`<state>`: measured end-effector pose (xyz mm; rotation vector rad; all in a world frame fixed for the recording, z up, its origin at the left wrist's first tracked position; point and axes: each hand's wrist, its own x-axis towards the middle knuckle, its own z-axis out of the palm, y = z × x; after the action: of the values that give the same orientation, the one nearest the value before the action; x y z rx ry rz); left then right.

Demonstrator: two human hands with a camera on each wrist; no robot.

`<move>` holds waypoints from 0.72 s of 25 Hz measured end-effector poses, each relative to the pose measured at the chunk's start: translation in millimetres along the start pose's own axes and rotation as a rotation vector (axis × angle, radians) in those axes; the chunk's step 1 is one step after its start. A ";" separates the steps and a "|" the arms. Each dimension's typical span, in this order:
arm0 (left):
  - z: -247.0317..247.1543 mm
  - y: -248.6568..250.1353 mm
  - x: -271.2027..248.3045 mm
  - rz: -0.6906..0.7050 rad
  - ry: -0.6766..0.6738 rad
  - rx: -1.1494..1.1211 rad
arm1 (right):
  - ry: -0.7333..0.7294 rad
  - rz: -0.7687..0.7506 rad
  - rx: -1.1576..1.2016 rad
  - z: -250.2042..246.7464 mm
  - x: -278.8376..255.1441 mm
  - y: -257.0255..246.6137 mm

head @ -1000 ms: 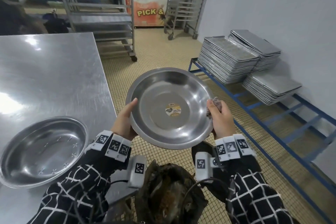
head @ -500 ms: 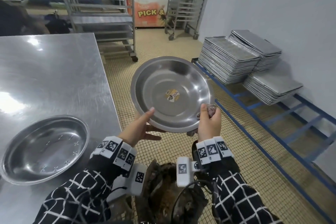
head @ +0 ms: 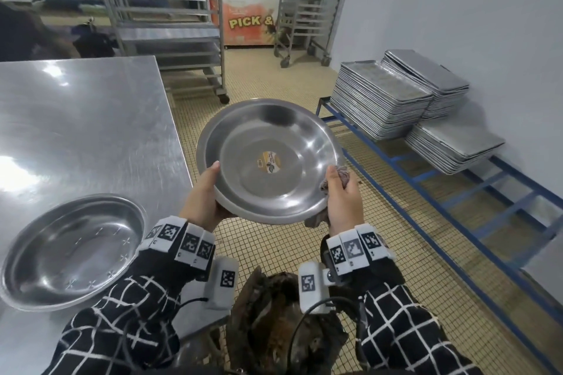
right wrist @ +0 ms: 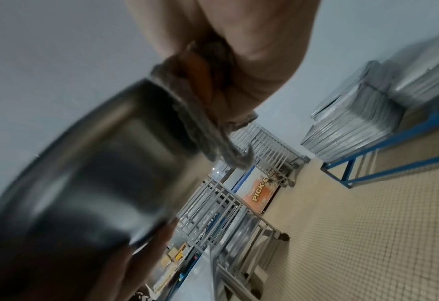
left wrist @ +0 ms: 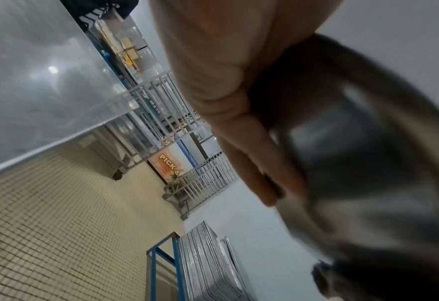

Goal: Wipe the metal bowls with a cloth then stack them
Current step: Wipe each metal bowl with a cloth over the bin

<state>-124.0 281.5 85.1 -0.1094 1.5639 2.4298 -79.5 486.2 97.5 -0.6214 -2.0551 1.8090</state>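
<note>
Over the tiled floor, just right of the steel table, the left hand gripped the tilted bowl while the right hand pinched cloth against its opposite rim, second bowl lying leftward, nearer the left hand.

Left hand grips blurred bowl underside

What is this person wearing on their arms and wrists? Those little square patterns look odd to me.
Both arms wear black sleeves with a white grid pattern. Each wrist carries a band of white blocks printed with black-and-white square codes. A white box with one such code hangs below the left wrist, and another box below the right, with thin black cables trailing from them. The hands are bare, without gloves.
</note>
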 end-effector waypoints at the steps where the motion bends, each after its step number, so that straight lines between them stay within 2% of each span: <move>1: 5.0 -0.2 -0.3 -0.002 -0.018 0.033 | 0.034 0.007 0.025 4.6 -1.8 2.4; 5: 27.9 -9.2 -7.8 -0.049 -0.132 0.262 | 0.147 0.054 0.122 16.1 -5.5 3.3; 8: 26.0 -15.4 -9.9 -0.063 -0.203 0.342 | 0.124 0.032 0.102 12.8 -4.3 -0.1; 11: 7.5 -4.1 -6.3 -0.007 -0.237 0.211 | 0.036 0.007 0.043 -4.7 5.5 -1.9; 15: -12.8 18.3 -4.8 0.051 -0.280 0.018 | -0.172 0.000 -0.092 -25.7 21.5 -3.7; 18: -20.8 14.3 0.1 0.009 -0.147 0.048 | -0.203 0.021 -0.068 -23.1 24.4 -5.7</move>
<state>-129.2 257.1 89.0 0.0840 1.5590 2.3466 -88.9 518.0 105.4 -0.4969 -2.2574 1.8899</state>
